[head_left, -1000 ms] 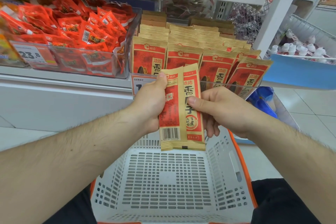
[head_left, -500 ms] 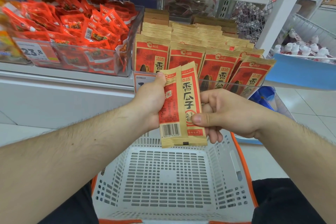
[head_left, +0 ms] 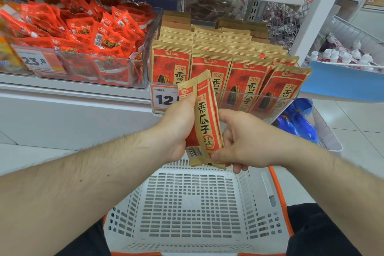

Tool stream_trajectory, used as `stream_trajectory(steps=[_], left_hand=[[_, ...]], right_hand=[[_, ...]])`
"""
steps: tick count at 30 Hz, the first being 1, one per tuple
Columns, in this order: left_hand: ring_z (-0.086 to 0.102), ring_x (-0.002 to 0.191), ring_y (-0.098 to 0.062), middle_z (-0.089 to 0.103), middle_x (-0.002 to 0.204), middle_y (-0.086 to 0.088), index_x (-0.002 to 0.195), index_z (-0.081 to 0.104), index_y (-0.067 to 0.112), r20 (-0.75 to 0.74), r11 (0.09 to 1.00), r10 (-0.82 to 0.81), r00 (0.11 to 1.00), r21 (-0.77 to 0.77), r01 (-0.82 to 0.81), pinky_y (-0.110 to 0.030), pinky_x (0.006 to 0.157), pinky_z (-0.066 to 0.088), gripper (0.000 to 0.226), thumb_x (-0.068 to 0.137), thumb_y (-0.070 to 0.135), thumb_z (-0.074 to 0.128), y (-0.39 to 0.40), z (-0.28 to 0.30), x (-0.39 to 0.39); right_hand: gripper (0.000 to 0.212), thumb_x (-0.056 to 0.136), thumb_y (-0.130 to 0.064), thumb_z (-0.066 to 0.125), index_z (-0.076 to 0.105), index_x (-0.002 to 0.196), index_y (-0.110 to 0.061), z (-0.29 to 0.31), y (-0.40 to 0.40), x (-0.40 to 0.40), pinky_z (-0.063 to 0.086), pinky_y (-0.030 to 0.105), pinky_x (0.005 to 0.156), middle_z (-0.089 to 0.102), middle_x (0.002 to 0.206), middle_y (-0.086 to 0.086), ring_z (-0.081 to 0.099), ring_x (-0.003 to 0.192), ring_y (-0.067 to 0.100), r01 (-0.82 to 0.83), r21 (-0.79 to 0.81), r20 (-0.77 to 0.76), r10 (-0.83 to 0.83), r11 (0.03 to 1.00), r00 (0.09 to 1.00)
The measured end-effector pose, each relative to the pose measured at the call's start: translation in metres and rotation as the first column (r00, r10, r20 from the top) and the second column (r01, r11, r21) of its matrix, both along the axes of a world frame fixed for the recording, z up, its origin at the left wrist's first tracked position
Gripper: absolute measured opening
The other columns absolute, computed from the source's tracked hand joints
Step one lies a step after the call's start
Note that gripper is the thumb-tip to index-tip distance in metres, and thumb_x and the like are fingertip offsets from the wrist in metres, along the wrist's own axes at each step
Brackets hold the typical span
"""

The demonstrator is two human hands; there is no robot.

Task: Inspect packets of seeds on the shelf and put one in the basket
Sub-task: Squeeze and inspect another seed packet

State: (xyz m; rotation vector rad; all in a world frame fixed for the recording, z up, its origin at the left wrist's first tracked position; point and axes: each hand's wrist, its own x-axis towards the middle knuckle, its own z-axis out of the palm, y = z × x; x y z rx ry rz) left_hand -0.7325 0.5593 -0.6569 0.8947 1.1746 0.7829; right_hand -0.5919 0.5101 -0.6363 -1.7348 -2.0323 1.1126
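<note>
Two red and tan seed packets point(head_left: 204, 122) stand upright between my hands, above the white basket point(head_left: 257, 191). My left hand point(head_left: 176, 129) grips their left edge, thumb on the top of the left packet. My right hand point(head_left: 243, 143) pinches the lower right corner, thumb on the front. More of the same seed packets point(head_left: 245, 72) stand in rows in a clear bin on the shelf just behind. The basket holds nothing.
A clear bin of small red snack packets point(head_left: 89, 41) sits to the left with a 23.8 price tag point(head_left: 36, 61). A 12 price tag point(head_left: 164, 97) hangs on the seed bin. A blue side rack point(head_left: 342, 85) with white bottles juts out at the right. Blue packages point(head_left: 297, 122) lie below it.
The packets have turned, so their fronts show narrower and tilted. My right thumb has slid down from the middle of the packet to its bottom corner. My left hand keeps its grip.
</note>
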Motion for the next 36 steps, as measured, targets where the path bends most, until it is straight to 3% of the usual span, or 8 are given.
stream_trajectory(steps=[3,6,12,16,19,24,27,36], left_hand=[[0.07,0.082,-0.023,0.076,0.078,-0.001,0.09,0.072,0.023,0.003,0.999,-0.032,0.999,0.006,0.032,-0.04,0.079,0.055,0.05,0.105,0.048,0.032,0.001,-0.002,0.0],[0.07,0.082,-0.023,0.076,0.082,-0.002,0.095,0.074,0.022,-0.021,0.992,-0.12,0.992,0.032,0.121,-0.04,0.079,0.052,0.053,0.104,0.05,0.031,0.005,0.0,0.001],[0.067,0.074,-0.018,0.074,0.083,-0.004,0.104,0.075,0.023,-0.025,0.97,-0.21,0.977,0.118,0.211,-0.036,0.073,0.05,0.05,0.106,0.045,0.029,-0.002,0.007,0.004],[0.058,0.096,-0.03,0.06,0.117,-0.032,0.141,0.045,-0.007,0.052,0.94,-0.261,0.964,0.239,0.242,-0.026,0.065,0.044,0.043,0.107,0.018,0.037,-0.001,0.011,0.009],[0.063,0.077,-0.024,0.065,0.089,-0.022,0.123,0.064,-0.003,-0.002,0.956,-0.24,0.971,0.176,0.237,-0.026,0.079,0.05,0.056,0.081,0.034,0.068,-0.004,0.006,0.011],[0.067,0.082,-0.011,0.068,0.083,-0.022,0.13,0.05,-0.013,0.141,0.918,-0.337,0.931,0.267,0.292,-0.008,0.046,0.036,0.042,0.11,0.012,0.023,0.0,-0.002,0.0],[0.058,0.047,-0.012,0.061,0.052,-0.003,0.089,0.062,0.009,0.045,0.926,-0.326,0.944,0.217,0.31,-0.022,0.052,0.045,0.039,0.104,0.031,0.034,0.002,-0.004,0.001],[0.055,0.053,-0.021,0.057,0.067,-0.012,0.093,0.057,0.009,0.156,0.907,-0.42,0.894,0.067,0.415,-0.019,0.046,0.046,0.056,0.095,0.058,0.029,-0.001,0.006,-0.006]], right_hand=[[0.014,0.095,-0.024,0.062,0.057,0.108,-0.022,0.0,-0.001,-0.004,0.057,0.038,0.051,0.071,0.066,0.009,0.069,0.054,0.028,0.029,0.024,-0.049,-0.028,0.999,0.998],[0.039,0.104,-0.036,0.039,0.067,0.088,-0.013,-0.001,0.004,-0.001,0.052,0.035,0.05,0.07,0.068,0.014,0.067,0.053,0.031,0.173,0.063,-0.18,-0.159,0.983,0.971],[0.025,0.103,-0.016,0.047,0.056,0.081,-0.009,-0.004,0.012,0.0,0.052,0.034,0.049,0.067,0.064,0.016,0.065,0.05,0.025,0.364,0.138,-0.401,-0.284,0.921,0.871],[0.028,0.102,-0.007,0.044,0.052,0.076,-0.007,-0.002,0.011,0.0,0.05,0.032,0.047,0.063,0.053,0.005,0.06,0.045,0.018,0.361,0.079,-0.49,-0.279,0.929,0.826],[0.023,0.102,-0.006,0.044,0.055,0.084,0.001,-0.001,0.011,0.002,0.05,0.032,0.048,0.064,0.055,0.006,0.06,0.045,0.018,0.341,0.05,-0.527,-0.265,0.939,0.807],[0.027,0.102,-0.004,0.042,0.051,0.076,-0.005,-0.001,0.01,0.001,0.048,0.031,0.047,0.064,0.055,0.005,0.059,0.045,0.019,0.315,0.004,-0.563,-0.258,0.949,0.785],[0.031,0.101,-0.003,0.042,0.048,0.071,-0.009,-0.001,0.011,0.001,0.047,0.029,0.045,0.063,0.053,0.005,0.058,0.043,0.018,0.304,-0.019,-0.592,-0.256,0.952,0.764],[0.027,0.099,-0.01,0.054,0.054,0.08,0.01,-0.001,0.007,0.004,0.053,0.039,0.058,0.068,0.069,0.015,0.066,0.057,0.024,0.213,0.099,-0.432,-0.151,0.972,0.889]])
